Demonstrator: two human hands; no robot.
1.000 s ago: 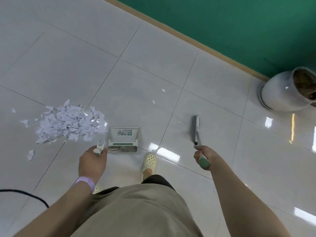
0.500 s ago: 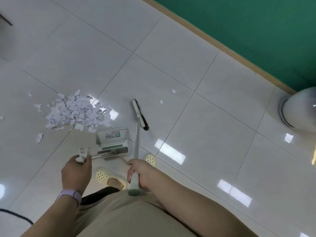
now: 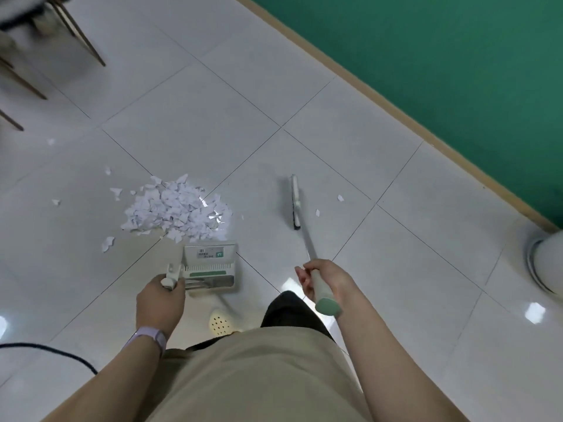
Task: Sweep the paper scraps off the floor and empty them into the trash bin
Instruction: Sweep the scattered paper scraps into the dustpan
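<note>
My left hand (image 3: 160, 301) grips the top of the dustpan's upright handle (image 3: 172, 274), fingers curled round it, a lilac wristband (image 3: 148, 339) on that wrist. The white dustpan (image 3: 210, 266) stands on the tiled floor (image 3: 195, 123) just in front of my feet, its mouth facing away from me toward the pile of torn paper scraps (image 3: 178, 211), whose near edge lies right at the pan's front lip. A few stray scraps are scattered to the left of the pile, and two small scraps (image 3: 340, 197) lie to the right, just beyond the broom head. My right hand (image 3: 324, 277) is wrapped round the broom's pale green grip (image 3: 323, 295), and the thin shaft runs forward and left down to the narrow broom head (image 3: 295, 201), which sits on the floor to the right of the pile, apart from it. One cream perforated clog (image 3: 220, 322) shows below the dustpan. A green wall (image 3: 441, 71) with a tan skirting runs across the upper right, a white rounded pot (image 3: 547, 264) stands at the right edge, dark chair legs (image 3: 82, 41) show at upper left, and a black cable (image 3: 51, 350) trails at lower left.
</note>
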